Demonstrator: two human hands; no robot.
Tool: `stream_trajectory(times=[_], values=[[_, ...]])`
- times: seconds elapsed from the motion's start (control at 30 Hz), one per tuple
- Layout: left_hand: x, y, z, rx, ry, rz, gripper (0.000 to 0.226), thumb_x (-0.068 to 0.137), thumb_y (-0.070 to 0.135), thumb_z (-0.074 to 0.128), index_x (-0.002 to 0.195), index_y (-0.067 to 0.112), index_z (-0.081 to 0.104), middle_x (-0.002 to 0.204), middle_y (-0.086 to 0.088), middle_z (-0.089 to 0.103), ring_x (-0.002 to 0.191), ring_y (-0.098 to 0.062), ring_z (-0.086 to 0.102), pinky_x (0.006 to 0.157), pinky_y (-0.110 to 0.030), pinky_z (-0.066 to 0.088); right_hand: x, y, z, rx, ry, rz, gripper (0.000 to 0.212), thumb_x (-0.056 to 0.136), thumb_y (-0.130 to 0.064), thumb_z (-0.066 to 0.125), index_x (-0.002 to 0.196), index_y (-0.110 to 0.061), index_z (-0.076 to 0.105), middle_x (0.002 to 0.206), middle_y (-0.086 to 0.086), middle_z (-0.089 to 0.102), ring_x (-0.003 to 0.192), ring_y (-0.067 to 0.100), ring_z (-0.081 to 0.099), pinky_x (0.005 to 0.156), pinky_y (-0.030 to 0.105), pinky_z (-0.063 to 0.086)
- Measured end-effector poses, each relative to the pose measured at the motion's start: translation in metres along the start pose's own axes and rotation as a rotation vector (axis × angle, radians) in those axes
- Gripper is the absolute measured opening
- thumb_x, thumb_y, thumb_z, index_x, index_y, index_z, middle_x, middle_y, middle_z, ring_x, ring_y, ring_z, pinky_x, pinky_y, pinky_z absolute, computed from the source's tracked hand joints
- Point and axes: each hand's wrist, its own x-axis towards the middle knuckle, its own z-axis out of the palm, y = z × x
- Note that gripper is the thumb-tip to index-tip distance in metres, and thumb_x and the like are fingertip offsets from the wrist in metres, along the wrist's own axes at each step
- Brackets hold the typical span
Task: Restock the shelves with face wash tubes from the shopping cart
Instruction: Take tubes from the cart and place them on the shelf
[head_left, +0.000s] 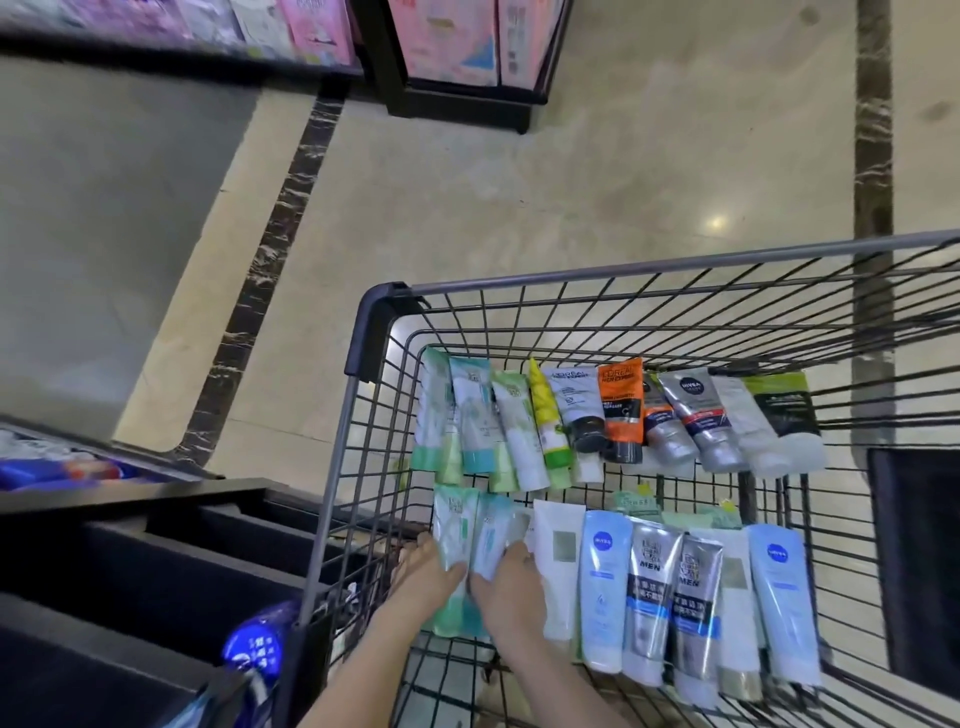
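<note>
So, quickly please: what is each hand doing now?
Left hand: grips a pale green tube in the cart.
Right hand: grips the light blue-green tube beside it.

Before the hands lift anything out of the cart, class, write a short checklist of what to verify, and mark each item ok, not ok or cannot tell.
1. Left hand grips the pale green tube: ok.
2. Right hand grips the teal and white tube: ok.
3. Gripped tubes free of neighbours: cannot tell, they lie close together.
4. Way up out of the shopping cart open: ok.
5. Free slot on the shelf: cannot tell, not visible.
</note>
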Motion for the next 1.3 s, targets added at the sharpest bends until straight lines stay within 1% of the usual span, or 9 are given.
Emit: stream_trajectory(times=[0.13, 0.27, 0.43, 0.63, 0.8, 1.03, 1.13, 1.2, 1.3], values=[[-0.007, -0.001, -0.002, -0.003, 0.028, 0.025, 0.061, 0.096, 0.032, 0.044, 0.144, 0.003, 0.018, 0.150, -0.013, 0.025, 0.136, -0.026, 0.030, 0.106, -0.032, 0.031, -0.005, -0.003, 0.001, 0.041, -0.003, -0.027, 0.031, 0.089, -0.026, 0.056, 0.111, -0.012, 0.039, 0.112, 0.005, 0.061, 0.101, 0.022, 0.060, 0.083, 0.030, 0.050], [-0.015, -0.001, -0.006, -0.085, 0.069, 0.056, 0.042, 0.093, 0.028, 0.051, 0.130, 0.011, 0.041, 0.128, -0.006, 0.051, 0.102, -0.018, 0.052, 0.088, -0.025, 0.045, -0.008, -0.005, -0.009, 0.145, -0.038, -0.063, 0.023, 0.090, -0.020, 0.056, 0.102, -0.015, 0.036, 0.114, 0.006, 0.058, 0.103, 0.021, 0.058, 0.079, 0.023, 0.044], [-0.039, 0.008, -0.020, -0.216, 0.128, 0.105, 0.039, 0.090, 0.019, 0.058, 0.124, 0.006, 0.042, 0.123, -0.009, 0.059, 0.112, -0.023, 0.057, 0.078, -0.020, 0.042, -0.021, -0.004, -0.036, 0.245, -0.070, -0.099, 0.026, 0.087, -0.016, 0.057, 0.100, -0.017, 0.035, 0.112, 0.007, 0.060, 0.101, 0.023, 0.059, 0.076, 0.024, 0.043], [-0.085, 0.017, -0.038, -0.435, 0.272, 0.211, 0.037, 0.085, 0.029, 0.066, 0.115, 0.020, 0.046, 0.108, -0.001, 0.066, 0.088, -0.019, 0.065, 0.078, -0.033, 0.054, -0.053, -0.013, -0.082, 0.478, -0.014, -0.156, 0.028, 0.088, -0.011, 0.059, 0.107, -0.014, 0.039, 0.099, 0.006, 0.057, 0.079, 0.013, 0.055, 0.062, 0.019, 0.044], [-0.134, 0.032, -0.056, -0.729, 0.393, 0.327, 0.038, 0.083, 0.023, 0.068, 0.116, 0.018, 0.048, 0.098, 0.001, 0.063, 0.080, -0.015, 0.064, 0.065, -0.025, 0.052, -0.091, -0.033, -0.129, 0.658, 0.022, -0.306, 0.029, 0.091, -0.009, 0.057, 0.114, -0.012, 0.041, 0.099, 0.007, 0.056, 0.080, 0.014, 0.057, 0.062, 0.021, 0.046], [-0.229, 0.053, -0.062, -1.027, 0.620, 0.526, 0.030, 0.084, 0.013, 0.067, 0.108, 0.017, 0.048, 0.089, 0.000, 0.062, 0.066, 0.000, 0.060, 0.045, -0.008, 0.041, -0.171, -0.052, -0.188, 0.802, 0.042, -0.585, 0.021, 0.091, -0.010, 0.056, 0.109, -0.016, 0.048, 0.099, 0.011, 0.058, 0.087, 0.023, 0.059, 0.084, 0.042, 0.050], [-0.276, 0.057, -0.060, -1.129, 0.719, 0.613, 0.025, 0.084, 0.011, 0.067, 0.102, 0.018, 0.052, 0.086, 0.005, 0.061, 0.064, 0.005, 0.059, 0.050, -0.008, 0.045, -0.208, -0.055, -0.206, 0.856, 0.023, -0.682, 0.025, 0.090, -0.008, 0.056, 0.115, -0.010, 0.050, 0.100, 0.012, 0.061, 0.087, 0.024, 0.060, 0.078, 0.038, 0.051], [-0.307, 0.056, -0.060, -1.189, 0.787, 0.669, 0.019, 0.083, 0.014, 0.068, 0.091, 0.025, 0.055, 0.090, 0.005, 0.065, 0.075, -0.004, 0.063, 0.068, -0.023, 0.054, -0.237, -0.056, -0.219, 0.902, -0.011, -0.752, 0.024, 0.091, -0.005, 0.054, 0.114, -0.010, 0.051, 0.096, 0.010, 0.062, 0.082, 0.022, 0.059, 0.070, 0.034, 0.050], [-0.354, 0.051, -0.057, -1.282, 0.861, 0.763, 0.020, 0.083, 0.017, 0.068, 0.092, 0.030, 0.056, 0.096, 0.002, 0.067, 0.086, -0.018, 0.066, 0.079, -0.039, 0.055, -0.282, -0.054, -0.232, 0.910, -0.065, -0.871, 0.021, 0.092, -0.006, 0.053, 0.111, -0.013, 0.053, 0.097, 0.008, 0.064, 0.083, 0.019, 0.060, 0.078, 0.038, 0.049]])
